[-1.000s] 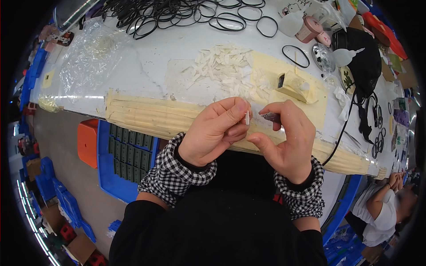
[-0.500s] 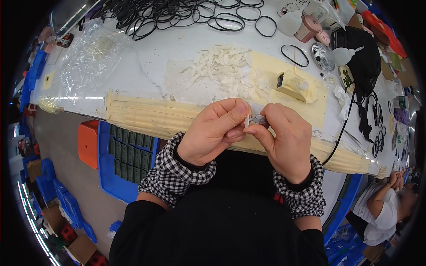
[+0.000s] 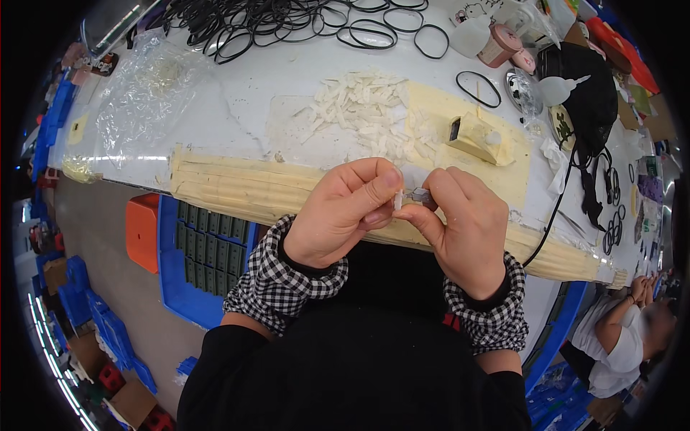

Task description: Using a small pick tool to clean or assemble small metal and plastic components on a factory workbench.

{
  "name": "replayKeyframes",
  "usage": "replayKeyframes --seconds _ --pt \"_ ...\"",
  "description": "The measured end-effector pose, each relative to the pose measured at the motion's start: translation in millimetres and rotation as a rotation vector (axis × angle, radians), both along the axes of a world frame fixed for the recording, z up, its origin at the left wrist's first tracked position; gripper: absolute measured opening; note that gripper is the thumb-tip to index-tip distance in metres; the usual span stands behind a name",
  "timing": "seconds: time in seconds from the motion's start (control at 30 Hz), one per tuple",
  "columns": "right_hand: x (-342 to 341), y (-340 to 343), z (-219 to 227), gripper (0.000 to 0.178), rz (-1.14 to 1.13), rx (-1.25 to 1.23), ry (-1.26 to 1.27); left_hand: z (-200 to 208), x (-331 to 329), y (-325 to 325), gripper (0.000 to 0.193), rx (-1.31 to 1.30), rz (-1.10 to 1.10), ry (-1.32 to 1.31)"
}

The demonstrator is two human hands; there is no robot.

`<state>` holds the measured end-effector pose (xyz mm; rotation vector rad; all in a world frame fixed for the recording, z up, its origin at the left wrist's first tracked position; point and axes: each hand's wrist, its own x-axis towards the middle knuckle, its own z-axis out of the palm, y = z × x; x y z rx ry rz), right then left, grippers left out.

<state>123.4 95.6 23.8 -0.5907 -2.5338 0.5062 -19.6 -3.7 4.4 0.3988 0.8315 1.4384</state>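
My left hand [image 3: 336,214] is closed, pinching a small white strip [image 3: 399,200] between thumb and forefinger just above the table's taped front edge. Opposite it, my right hand [image 3: 468,233] is closed on a small flat grey metal piece that looks like a blade [image 3: 422,195], its tip pointing toward the strip. Most of the grey piece is hidden by my fingers. Beyond my hands lies a loose pile of similar white strips [image 3: 363,108]. To its right, on a yellowish sheet [image 3: 514,169], sits a small block wrapped in yellowish tape [image 3: 474,140] with a dark opening.
Black rubber rings [image 3: 287,25] are heaped at the back. A crumpled clear plastic bag [image 3: 151,93] lies at the left. White squeeze bottles [image 3: 557,91] and a black cable stand right. Below are a blue crate [image 3: 169,276] and an orange stool [image 3: 142,233]. A co-worker [image 3: 611,337] sits at right.
My right hand has drawn very slightly right, so the grey piece stands a bit farther from the white strip. The left hand keeps its pinch; nothing else has visibly moved.
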Motion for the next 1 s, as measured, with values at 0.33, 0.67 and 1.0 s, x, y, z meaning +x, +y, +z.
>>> replayKeyframes --seconds 0.33,0.67,1.0 --pt "2.0 -0.9 0.7 0.035 0.000 0.018 -0.013 -0.3 0.9 -0.7 0.027 0.006 0.011 0.058" --pt "3.1 -1.8 2.7 0.035 -0.002 0.016 -0.031 -1.8 1.8 -0.8 0.028 0.002 -0.012 -0.005" --pt "5.0 -1.4 1.1 0.034 0.031 -0.007 -0.046 -0.3 2.4 -1.7 0.029 0.002 -0.019 -0.032"
